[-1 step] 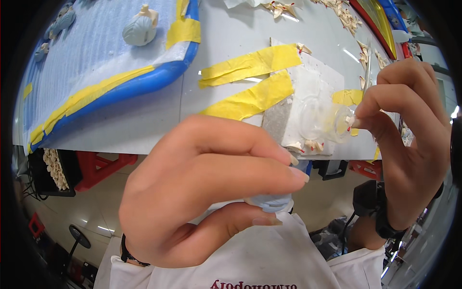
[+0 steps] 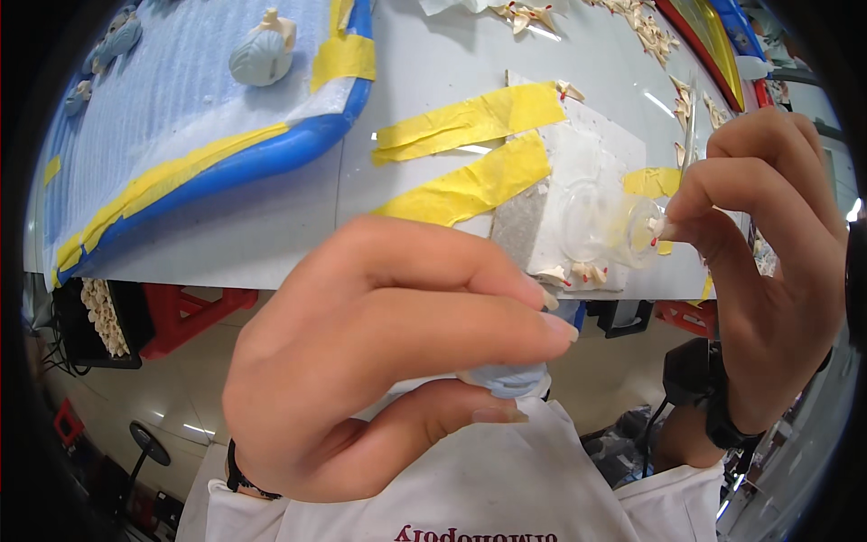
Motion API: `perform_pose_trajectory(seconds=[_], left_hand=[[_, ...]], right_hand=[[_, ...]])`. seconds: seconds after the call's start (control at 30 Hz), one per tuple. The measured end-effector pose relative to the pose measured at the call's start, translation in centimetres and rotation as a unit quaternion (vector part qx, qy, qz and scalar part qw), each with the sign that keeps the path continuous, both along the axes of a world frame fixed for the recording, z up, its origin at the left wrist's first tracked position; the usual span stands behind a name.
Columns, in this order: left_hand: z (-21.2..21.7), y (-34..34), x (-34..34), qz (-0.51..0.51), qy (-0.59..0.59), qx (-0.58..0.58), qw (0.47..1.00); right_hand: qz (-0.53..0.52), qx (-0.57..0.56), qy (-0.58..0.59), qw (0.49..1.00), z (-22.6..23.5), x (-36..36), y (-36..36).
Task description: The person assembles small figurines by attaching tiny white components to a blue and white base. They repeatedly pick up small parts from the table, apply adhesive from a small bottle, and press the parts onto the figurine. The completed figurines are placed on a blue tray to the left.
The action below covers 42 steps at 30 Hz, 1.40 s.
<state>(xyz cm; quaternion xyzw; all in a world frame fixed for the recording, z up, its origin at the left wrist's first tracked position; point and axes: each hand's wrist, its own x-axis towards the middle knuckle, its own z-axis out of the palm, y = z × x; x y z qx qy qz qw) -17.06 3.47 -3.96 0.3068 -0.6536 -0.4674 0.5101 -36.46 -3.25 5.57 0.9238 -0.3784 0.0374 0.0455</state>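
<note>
My left hand is closed, with a small light-blue moulded piece between thumb and fingers. Most of that piece is hidden by the fingers; its grooved surface resembles the blue hair of the figurine part on the padded tray. Over at the right, my right hand pinches a small cream piece with a red tip at the mouth of a clear plastic cup. The cup sits on a white block at the table's near edge.
Yellow tape strips run from the block across the white table. A blue-rimmed tray stands at the left. Loose cream pieces with red tips lie at the back right. A black bin of cream pieces is below the table.
</note>
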Motion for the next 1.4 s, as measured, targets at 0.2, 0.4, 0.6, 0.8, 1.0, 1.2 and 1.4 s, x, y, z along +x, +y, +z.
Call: perform_pose_trajectory(seconds=[0.2, 0.4, 0.6, 0.8, 1.0, 1.2, 1.4], left_hand=[[-0.2, 0.1, 0.1, 0.000, -0.008, -0.007, 1.000], [0.0, 0.2, 0.2, 0.002, -0.007, 0.001, 1.000], [-0.2, 0.2, 0.0, -0.007, 0.008, 0.006, 1.000], [-0.2, 0.2, -0.1, 0.005, 0.012, 0.011, 1.000], [0.5, 1.6, -1.5, 0.034, 0.197, 0.210, 0.957], [-0.2, 1.6, -1.4, -0.033, 0.237, 0.205, 0.949], [0.4, 1.5, -1.8, -0.004, 0.173, 0.153, 0.973]], right_hand=[[0.070, 0.002, 0.097, 0.993, 1.1, 0.1, -0.9], [0.088, -0.008, 0.099, 0.991, 0.9, 0.4, -1.0], [0.092, -0.016, 0.090, 0.992, 0.5, 0.6, -1.1], [0.095, -0.021, 0.084, 0.992, 0.7, 0.7, -1.0], [0.061, -0.018, 0.036, 0.997, 0.9, 0.7, -0.4], [-0.032, 0.077, -0.161, 0.983, 1.0, -0.8, 3.0], [-0.074, 0.212, -0.234, 0.946, 0.5, -1.3, 5.0]])
